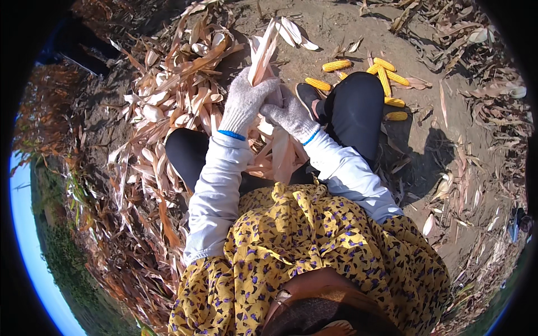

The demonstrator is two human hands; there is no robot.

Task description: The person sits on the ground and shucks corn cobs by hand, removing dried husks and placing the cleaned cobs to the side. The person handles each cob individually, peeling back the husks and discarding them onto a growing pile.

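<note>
My left hand [246, 99], in a pale knitted glove with a blue cuff edge, is closed round a dry ear of corn in its husk [263, 56]. Its pale husk leaves stick up and away from me above the fist. Pressed against it from the right is my right hand [292, 115], gloved the same way, its fingers curled at the lower part of that ear. The gloves hide the ear's middle, and no kernels show on it. More husk leaves [282, 154] hang or lie below my hands, between my bent legs.
Several bare yellow corn cobs [384, 82] lie on the soil beyond my right knee [358, 112]. A big heap of husks and unhusked ears [168, 106] spreads along my left side. Dry stalks [499, 106] litter the right edge. At the far left stands a dark-clothed figure [78, 47].
</note>
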